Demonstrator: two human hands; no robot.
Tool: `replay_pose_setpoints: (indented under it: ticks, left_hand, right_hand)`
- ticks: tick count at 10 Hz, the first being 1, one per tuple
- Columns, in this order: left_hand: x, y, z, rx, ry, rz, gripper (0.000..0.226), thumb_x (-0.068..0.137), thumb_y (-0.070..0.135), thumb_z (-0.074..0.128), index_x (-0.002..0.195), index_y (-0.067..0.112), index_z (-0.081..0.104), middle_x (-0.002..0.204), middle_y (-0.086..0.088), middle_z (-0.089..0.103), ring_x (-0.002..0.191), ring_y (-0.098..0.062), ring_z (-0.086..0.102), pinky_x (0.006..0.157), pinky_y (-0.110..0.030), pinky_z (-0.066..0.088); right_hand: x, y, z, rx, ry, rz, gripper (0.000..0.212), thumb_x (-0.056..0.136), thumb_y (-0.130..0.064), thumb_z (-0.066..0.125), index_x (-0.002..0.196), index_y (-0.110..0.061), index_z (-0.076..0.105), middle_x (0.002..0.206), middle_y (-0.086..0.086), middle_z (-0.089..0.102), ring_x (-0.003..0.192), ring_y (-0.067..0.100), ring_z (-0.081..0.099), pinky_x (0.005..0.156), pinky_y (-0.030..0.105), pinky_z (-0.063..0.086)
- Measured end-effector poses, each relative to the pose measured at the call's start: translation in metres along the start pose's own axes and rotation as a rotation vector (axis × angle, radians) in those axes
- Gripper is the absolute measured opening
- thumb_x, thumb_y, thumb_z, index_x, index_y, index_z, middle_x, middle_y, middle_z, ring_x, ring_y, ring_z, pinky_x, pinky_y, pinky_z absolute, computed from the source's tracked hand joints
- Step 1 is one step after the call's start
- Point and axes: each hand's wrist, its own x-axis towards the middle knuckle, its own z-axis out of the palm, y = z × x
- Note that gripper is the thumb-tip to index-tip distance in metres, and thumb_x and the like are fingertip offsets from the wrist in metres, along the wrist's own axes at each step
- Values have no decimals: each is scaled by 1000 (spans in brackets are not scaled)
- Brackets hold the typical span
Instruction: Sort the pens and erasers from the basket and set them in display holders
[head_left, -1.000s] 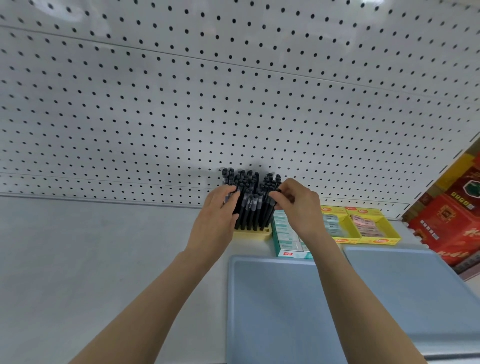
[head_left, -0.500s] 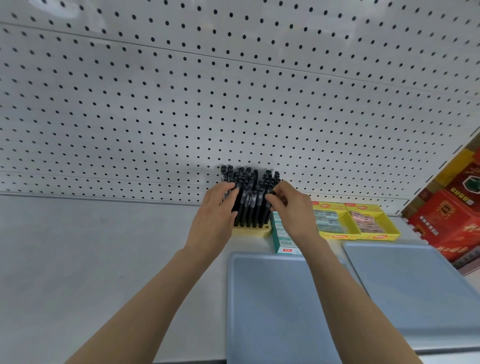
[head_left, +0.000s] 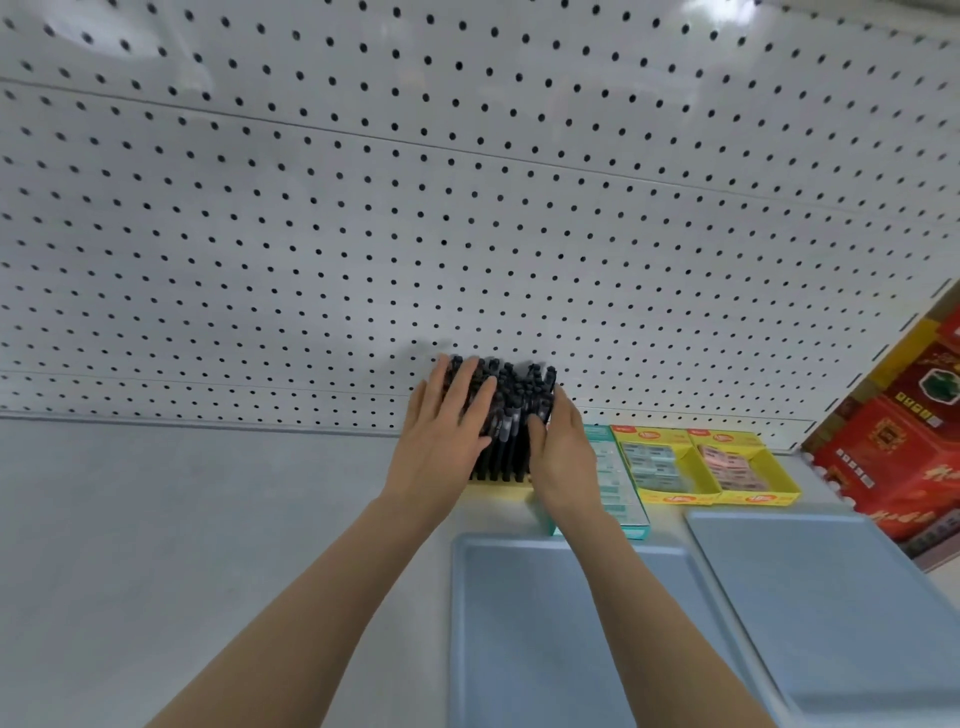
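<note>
- Two pale blue trays, one (head_left: 545, 623) under the right forearm and one (head_left: 831, 597) out past the right wrist; flat, low-rimmed, nothing showing in them.
- Grey shelf top (head_left: 208, 545), spreading away to the outside of the left hand.
- Left hand (head_left: 441, 436): released, fingers straight and spread, laid flat against the near-left face of the pens.
- Right hand (head_left: 563, 457): also unclenched as far as can be seen, fingers straight up the right flank of the bundle, thumb on its front. Together the hands press the bundle from both sides rather than grasp it.
- Yellow pen holder (head_left: 498, 480), slotted, showing just below and between the two palms.
- Black pens (head_left: 511, 410), a dense upright cluster standing in that holder, between the hands, caps fanning slightly.
  - Handling, by judgement: each pen is light, stiff and smooth. Packed this tight they should shift as a block, so squaring them with flat palms suits. A single pen is best pinched at the cap end and lifted straight up.
- Teal eraser box (head_left: 618, 488), just beside the right hand on its outer side, partly under the wrist.
- Two yellow display holders of wrapped erasers (head_left: 654, 467) (head_left: 737, 467), further out beyond that hand.
- Red cartons (head_left: 893, 441), far beyond the right hand.
- White pegboard (head_left: 467, 208), directly behind the fingertips.
</note>
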Motion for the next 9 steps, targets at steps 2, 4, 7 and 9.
replay_pose_setpoints:
  ticks: [2, 4, 7, 9]
  left_hand:
    - [9, -5, 10, -184, -9, -32, 54, 101, 35, 42, 148, 9, 36, 153, -10, 34, 147, -32, 20, 115, -46, 32]
    - [9, 0, 12, -248, 6, -40, 57, 99, 42, 44, 145, 8, 40, 151, -8, 35, 147, -27, 21, 111, -36, 31]
    - [9, -1, 11, -228, 47, -32, 52, 91, 14, 63, 140, 7, 47, 146, -11, 43, 143, -32, 31, 107, -40, 39]
    - [-4, -6, 2, -224, 107, -11, 55, 93, 14, 60, 144, 8, 42, 150, -8, 39, 144, -27, 28, 112, -37, 34]
  right_hand:
    - [-2, -2, 2, 78, -59, 26, 49, 104, -36, 31, 152, -28, 21, 110, 2, 63, 99, 28, 62, 77, 34, 44]
    - [-1, 1, 2, 74, -25, 2, 46, 104, -38, 33, 148, -24, 31, 128, 5, 60, 107, 25, 59, 83, 33, 44]
    - [3, 9, -3, -12, -58, 42, 39, 105, -37, 33, 132, -11, 45, 106, 13, 63, 92, 29, 58, 70, 33, 36]
    - [-2, 8, -26, -16, -55, 29, 47, 103, -45, 35, 141, -19, 43, 124, 5, 60, 107, 22, 58, 87, 33, 44]
